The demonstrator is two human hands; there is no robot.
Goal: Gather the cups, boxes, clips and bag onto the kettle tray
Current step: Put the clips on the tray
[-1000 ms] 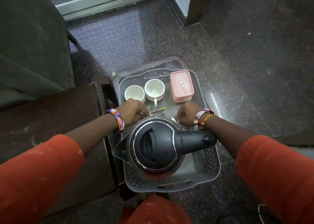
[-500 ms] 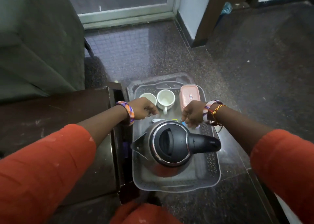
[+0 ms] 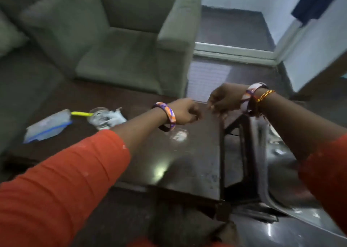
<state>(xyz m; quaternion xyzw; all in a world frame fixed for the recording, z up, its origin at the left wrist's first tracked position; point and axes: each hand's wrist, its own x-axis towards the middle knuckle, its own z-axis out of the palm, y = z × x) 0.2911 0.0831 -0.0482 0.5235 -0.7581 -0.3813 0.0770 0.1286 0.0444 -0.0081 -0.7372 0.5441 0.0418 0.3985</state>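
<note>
The picture is motion-blurred. My left hand point(image 3: 185, 113) hovers as a loose fist over the dark table's point(image 3: 187, 168) right part, with nothing visible in it. Just to its right, my right hand point(image 3: 223, 100) hangs over the table's right edge with fingers loosely curled downward and empty. On the table's left lie a clear zip bag with a blue strip point(image 3: 47, 126), a yellow-green clip-like piece point(image 3: 80, 113) and a clear glass cup point(image 3: 98, 117) beside crumpled plastic point(image 3: 114, 118). The grey tray point(image 3: 272, 203) shows at the lower right, on the floor beside the table, mostly hidden by my right arm.
A green armchair point(image 3: 129, 49) stands behind the table, with a sofa cushion point(image 3: 9, 36) at far left. Dark polished floor point(image 3: 281, 233) lies to the right, with a white door sill point(image 3: 234, 53) and wall beyond.
My view swung from the tray up and left to the table. Both hands lifted off the tray and now hover over the table's right edge.
</note>
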